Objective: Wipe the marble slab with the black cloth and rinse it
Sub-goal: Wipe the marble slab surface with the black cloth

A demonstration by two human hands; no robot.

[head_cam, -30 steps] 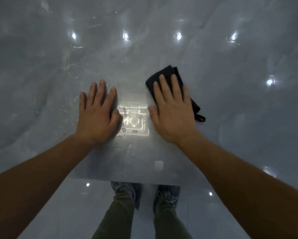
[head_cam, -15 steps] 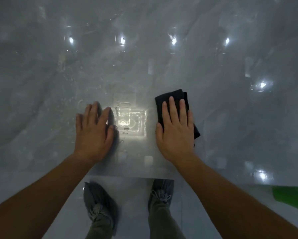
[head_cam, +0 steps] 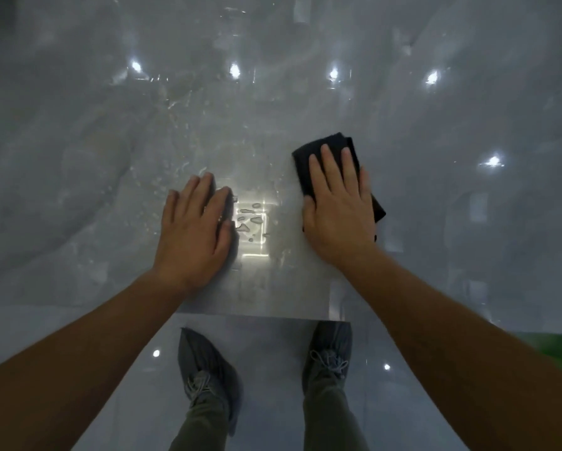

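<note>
Flat went the right hand, fingers straight, pinning the folded black cloth to the wet marble slab near its front edge, while the left hand lay open beside the droplets, likely bracing the lean

Head camera looks steeply down, close above the marble slab.

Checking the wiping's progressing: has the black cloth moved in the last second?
Yes, the black cloth under the right hand lies closer to the near edge of the marble slab than a second ago.
</note>
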